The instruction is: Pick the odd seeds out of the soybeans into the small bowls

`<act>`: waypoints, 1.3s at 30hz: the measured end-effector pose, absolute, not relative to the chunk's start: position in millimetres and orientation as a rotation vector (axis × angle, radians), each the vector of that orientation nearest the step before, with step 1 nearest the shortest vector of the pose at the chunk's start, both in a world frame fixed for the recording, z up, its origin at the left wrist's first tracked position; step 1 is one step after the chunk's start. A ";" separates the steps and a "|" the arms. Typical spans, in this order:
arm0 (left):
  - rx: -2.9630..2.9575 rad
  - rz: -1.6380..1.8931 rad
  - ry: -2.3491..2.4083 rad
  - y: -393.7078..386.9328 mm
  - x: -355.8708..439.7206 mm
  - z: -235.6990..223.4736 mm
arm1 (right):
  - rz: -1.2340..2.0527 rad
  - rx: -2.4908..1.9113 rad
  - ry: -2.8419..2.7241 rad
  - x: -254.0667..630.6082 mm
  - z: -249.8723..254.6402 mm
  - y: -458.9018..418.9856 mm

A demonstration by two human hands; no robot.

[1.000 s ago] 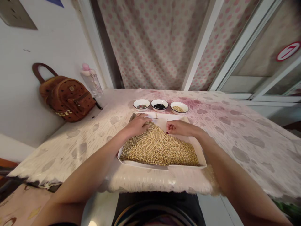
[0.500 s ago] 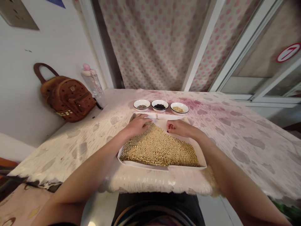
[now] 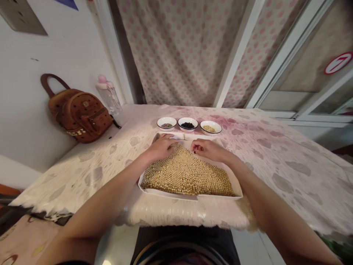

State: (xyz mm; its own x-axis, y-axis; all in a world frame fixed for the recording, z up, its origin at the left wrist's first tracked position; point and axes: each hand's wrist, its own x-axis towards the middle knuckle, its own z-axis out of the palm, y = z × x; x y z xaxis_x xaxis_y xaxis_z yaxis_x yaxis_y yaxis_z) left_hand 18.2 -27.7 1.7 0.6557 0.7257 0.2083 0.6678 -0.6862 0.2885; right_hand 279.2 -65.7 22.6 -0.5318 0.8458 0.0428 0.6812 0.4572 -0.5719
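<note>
Two hands are working over one tray (image 3: 236, 181). The left hand (image 3: 162, 147) is lying on the far left corner, released, its fingers loosely spread over the beans (image 3: 187, 173). The right hand (image 3: 208, 149) is keeping its fingers bent inward at the slope's edge; a dark speck is showing at the tips, and I cannot tell whether they are grasping a bean.

The tray is sitting near the table's (image 3: 275, 158) front edge, its long axis running left to right across the person, its short sides pointing away. The beans are filling its near and left parts, while the far right floor is showing bare.

Just beyond, three bowls are standing in a row along that same axis: the left (image 3: 166, 120) is holding mixed bits, the middle (image 3: 187, 120) black beans, the right (image 3: 213, 124) pale pieces.

Farther left, a bag (image 3: 82, 116) is leaning against the wall (image 3: 68, 48) beside a bottle (image 3: 109, 97). A dotted curtain (image 3: 182, 55) is hanging behind.
</note>
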 end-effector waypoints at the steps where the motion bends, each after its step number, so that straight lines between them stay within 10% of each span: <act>1: 2.684 0.457 1.144 -27.7 18.3 1.7 | 0.734 -1.292 -2.391 278.1 22.0 -65.9; 39: 2.680 0.469 1.137 -25.1 18.2 -2.3 | 0.078 -1.641 -1.629 368.5 -18.2 -1.0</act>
State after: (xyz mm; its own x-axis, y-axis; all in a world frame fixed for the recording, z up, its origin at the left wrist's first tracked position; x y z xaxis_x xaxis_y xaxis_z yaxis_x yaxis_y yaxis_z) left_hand 18.2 -25.1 -2.3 0.6551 0.7251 0.2124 0.6641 -0.6866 0.2958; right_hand 368.5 -1.0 -18.2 0.1670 0.8619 0.4787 0.8123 0.1549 -0.5623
